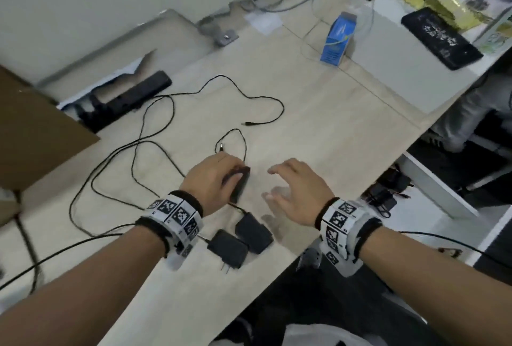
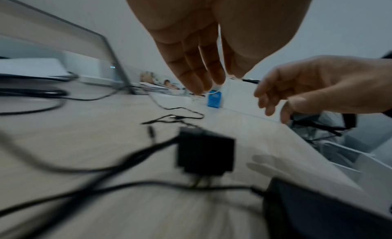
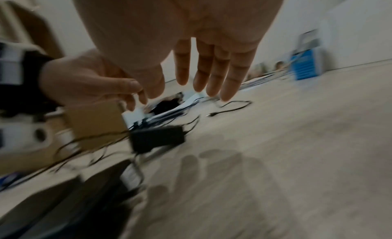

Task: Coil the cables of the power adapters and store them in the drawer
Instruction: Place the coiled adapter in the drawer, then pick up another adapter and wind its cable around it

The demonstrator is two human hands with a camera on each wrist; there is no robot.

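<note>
an office is suggested: a long pale tabletop (image 1: pixel 318 129) fitted with a divider panel (image 1: pixel 133 38), where a black keyboard (image 1: pixel 440 38) and loose papers (image 1: pixel 91 88) are seen.

Both wrist views are smeared by motion blur. In the left wrist view the black adapter (image 2: pixel 204 152) at 6 o'clock is soft-edged and its prongs barely show. A dark shape (image 2: pixel 318 209) at 5 o'clock is cut by the edge and cannot be identified. In the head view the left hand (image 1: pixel 213 182) covers part of an adapter (image 1: pixel 238 183), and the cardboard (image 1: pixel 33 129) at 9 o'clock runs off the edge.
</note>
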